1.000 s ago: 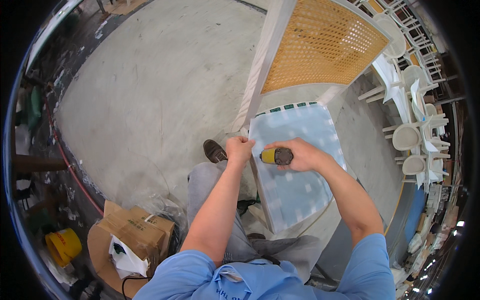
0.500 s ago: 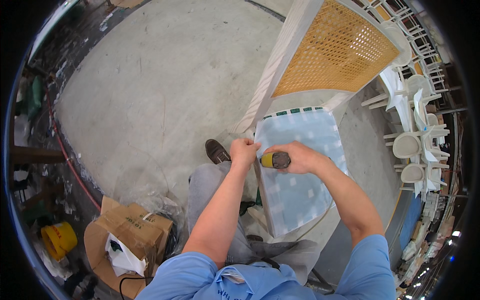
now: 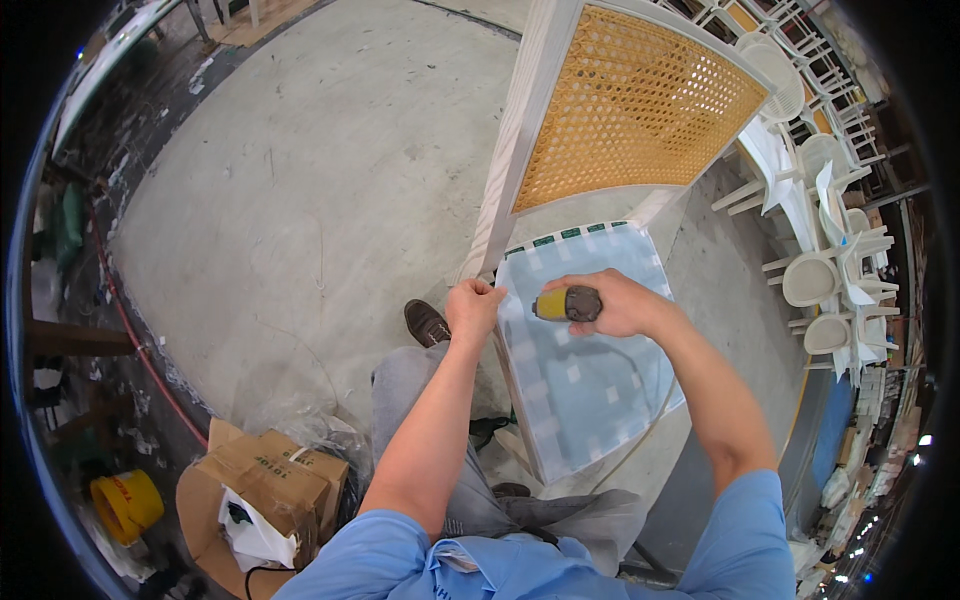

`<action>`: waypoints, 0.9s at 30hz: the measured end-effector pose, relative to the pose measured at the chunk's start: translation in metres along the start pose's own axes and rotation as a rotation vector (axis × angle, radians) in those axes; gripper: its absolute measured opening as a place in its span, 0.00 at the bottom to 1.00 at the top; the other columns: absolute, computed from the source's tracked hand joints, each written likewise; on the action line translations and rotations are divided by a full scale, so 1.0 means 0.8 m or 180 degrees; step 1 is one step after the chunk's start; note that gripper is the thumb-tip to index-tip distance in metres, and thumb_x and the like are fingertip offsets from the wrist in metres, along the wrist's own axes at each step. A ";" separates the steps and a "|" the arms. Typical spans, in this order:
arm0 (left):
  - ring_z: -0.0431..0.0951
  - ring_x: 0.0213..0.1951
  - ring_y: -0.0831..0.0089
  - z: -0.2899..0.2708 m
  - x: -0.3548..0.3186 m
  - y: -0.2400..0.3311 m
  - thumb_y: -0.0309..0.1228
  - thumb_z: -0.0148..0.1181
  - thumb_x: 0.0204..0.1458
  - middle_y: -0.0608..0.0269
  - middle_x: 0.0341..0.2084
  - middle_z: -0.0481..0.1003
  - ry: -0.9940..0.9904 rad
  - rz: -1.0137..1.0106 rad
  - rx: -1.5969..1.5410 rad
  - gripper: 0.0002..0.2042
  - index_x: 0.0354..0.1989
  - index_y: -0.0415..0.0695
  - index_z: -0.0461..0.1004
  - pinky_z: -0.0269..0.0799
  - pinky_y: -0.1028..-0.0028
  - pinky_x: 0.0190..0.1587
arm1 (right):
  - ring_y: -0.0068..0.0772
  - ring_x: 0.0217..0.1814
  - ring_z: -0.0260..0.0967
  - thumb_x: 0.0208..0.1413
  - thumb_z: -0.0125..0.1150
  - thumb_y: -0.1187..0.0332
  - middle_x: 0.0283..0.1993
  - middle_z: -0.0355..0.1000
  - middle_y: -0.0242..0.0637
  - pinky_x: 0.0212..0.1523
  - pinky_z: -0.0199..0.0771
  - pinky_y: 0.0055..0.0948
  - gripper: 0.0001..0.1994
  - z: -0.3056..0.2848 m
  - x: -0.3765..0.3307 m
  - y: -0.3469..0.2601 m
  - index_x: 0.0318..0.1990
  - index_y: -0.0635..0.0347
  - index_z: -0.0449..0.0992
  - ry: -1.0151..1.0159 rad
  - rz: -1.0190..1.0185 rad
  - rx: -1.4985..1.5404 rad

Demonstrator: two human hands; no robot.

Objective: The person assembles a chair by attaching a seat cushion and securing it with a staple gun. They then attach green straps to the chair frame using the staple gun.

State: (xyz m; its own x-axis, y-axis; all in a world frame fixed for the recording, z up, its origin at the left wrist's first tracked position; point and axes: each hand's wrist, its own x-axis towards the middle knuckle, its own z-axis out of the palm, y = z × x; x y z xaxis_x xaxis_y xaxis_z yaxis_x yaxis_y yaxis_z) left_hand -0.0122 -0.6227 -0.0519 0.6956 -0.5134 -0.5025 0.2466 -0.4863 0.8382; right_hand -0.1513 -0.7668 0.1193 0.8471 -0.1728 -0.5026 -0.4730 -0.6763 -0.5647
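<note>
A white-framed chair with a woven cane back (image 3: pixel 640 110) stands before me, tilted in the view. Light blue sheeting with pale patches covers its seat (image 3: pixel 590 370), and dark green pieces show along the rear edge. At the seat's left rear corner, the fingers of my left hand (image 3: pixel 473 310) are pinched on the edge of the sheeting. My right hand (image 3: pixel 620 303) grips a yellow-and-dark staple gun (image 3: pixel 567 304) above the seat, a little inward from the left edge. Its nose is hidden from above. A thin hose (image 3: pixel 635 450) runs by the seat's right front.
An open cardboard box (image 3: pixel 290 480) with plastic wrap lies at my left, near a yellow bucket (image 3: pixel 127 505). A red hose (image 3: pixel 150 350) runs along the left side of the floor. White chairs (image 3: pixel 810 280) are stacked along the right. My shoe (image 3: pixel 427 322) is beside the chair.
The staple gun has moved inward, away from the seat's left edge, in my right hand. My left hand stays pinched at that edge. The view has shifted slightly, and the chair appears further left.
</note>
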 end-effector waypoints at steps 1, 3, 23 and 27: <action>0.79 0.29 0.69 0.001 0.003 -0.003 0.34 0.72 0.46 0.58 0.24 0.80 0.0016 -0.0022 -0.0107 0.11 0.28 0.38 0.79 0.73 0.67 0.36 | 0.45 0.52 0.76 0.43 0.75 0.73 0.51 0.79 0.42 0.56 0.74 0.36 0.34 0.001 0.006 0.000 0.62 0.48 0.72 -0.0026 -0.0014 0.0026; 0.78 0.27 0.70 0.004 0.007 -0.004 0.32 0.72 0.46 0.60 0.23 0.80 0.0043 -0.0102 -0.0270 0.10 0.28 0.38 0.80 0.73 0.68 0.35 | 0.45 0.52 0.76 0.44 0.75 0.72 0.51 0.79 0.42 0.56 0.74 0.36 0.34 0.005 0.020 0.001 0.62 0.47 0.72 -0.0076 -0.0034 0.0088; 0.70 0.25 0.80 -0.001 0.006 0.000 0.25 0.69 0.50 0.69 0.23 0.76 -0.0009 -0.0292 -0.0669 0.06 0.29 0.35 0.79 0.65 0.75 0.28 | 0.38 0.36 0.77 0.46 0.74 0.69 0.42 0.79 0.40 0.38 0.77 0.36 0.23 0.009 0.055 0.030 0.52 0.57 0.75 -0.0388 0.0659 0.0767; 0.69 0.26 0.81 0.000 0.008 -0.002 0.29 0.69 0.52 0.70 0.24 0.75 -0.0032 -0.0200 -0.0923 0.08 0.31 0.36 0.79 0.64 0.76 0.29 | 0.25 0.25 0.70 0.51 0.73 0.66 0.38 0.76 0.35 0.26 0.74 0.29 0.20 0.005 0.016 0.084 0.50 0.60 0.75 -0.0281 0.1545 0.2455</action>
State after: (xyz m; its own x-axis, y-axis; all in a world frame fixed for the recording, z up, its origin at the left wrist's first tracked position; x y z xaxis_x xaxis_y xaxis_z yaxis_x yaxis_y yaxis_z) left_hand -0.0081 -0.6250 -0.0562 0.6665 -0.4962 -0.5563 0.4726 -0.2959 0.8301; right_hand -0.1736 -0.8117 0.0725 0.5063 -0.2363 -0.8293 -0.8299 0.1276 -0.5431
